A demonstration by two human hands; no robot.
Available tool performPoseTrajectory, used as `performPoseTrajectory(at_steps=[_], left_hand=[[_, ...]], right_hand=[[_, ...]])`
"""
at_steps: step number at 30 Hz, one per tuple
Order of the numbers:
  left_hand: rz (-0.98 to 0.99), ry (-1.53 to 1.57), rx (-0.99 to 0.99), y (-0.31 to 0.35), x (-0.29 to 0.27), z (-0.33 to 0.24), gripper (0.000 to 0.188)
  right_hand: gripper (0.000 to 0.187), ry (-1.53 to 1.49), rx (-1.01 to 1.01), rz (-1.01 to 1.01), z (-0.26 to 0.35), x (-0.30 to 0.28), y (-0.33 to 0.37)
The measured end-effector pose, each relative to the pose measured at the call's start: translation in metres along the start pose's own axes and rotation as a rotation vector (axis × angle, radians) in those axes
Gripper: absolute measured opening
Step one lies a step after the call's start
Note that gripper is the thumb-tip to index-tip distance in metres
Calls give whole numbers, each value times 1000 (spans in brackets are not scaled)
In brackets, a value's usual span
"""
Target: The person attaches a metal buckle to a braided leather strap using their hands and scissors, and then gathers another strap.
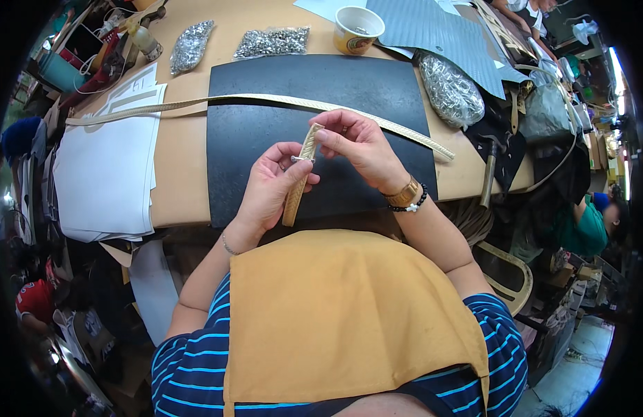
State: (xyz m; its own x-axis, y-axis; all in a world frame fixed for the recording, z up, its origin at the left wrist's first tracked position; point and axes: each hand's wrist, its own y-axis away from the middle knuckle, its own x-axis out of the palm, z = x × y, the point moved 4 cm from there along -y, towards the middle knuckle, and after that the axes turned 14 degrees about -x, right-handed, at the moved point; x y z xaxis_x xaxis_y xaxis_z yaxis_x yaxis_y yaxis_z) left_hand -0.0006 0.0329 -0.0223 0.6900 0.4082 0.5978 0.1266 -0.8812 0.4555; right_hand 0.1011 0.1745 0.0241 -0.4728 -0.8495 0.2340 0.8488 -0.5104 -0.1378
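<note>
A beige, woven-textured strap (294, 197) runs between my two hands above the near part of a black mat (377, 76). My left hand (271, 179) is closed on it, thumb over a small silver metal piece (302, 159), perhaps a buckle, that crosses the strap. With thumb and fingers, my right hand (356, 142) pinches the strap's upper end. A second long beige strap (273, 99) lies in a shallow curve across the mat, just beyond my hands. Its right end passes the mat's edge.
Two clear bags of small metal parts (271, 43) (192, 47) lie at the back. A white and yellow tub (358, 31) stands near a larger bag of metal pieces (452, 90). White paper sheets (102, 184) cover the left side. A hammer (489, 170) lies at the right edge.
</note>
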Motion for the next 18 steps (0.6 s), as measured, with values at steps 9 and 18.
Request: performPoseTrajectory(at_steps=[9,18], left_hand=[[-36,105,110,-5,7,1,41],[14,159,88,-2,12,1,51]], right_hand=[[13,594,-487,6,19,6,2],[14,776,-662,78,30,5,6]])
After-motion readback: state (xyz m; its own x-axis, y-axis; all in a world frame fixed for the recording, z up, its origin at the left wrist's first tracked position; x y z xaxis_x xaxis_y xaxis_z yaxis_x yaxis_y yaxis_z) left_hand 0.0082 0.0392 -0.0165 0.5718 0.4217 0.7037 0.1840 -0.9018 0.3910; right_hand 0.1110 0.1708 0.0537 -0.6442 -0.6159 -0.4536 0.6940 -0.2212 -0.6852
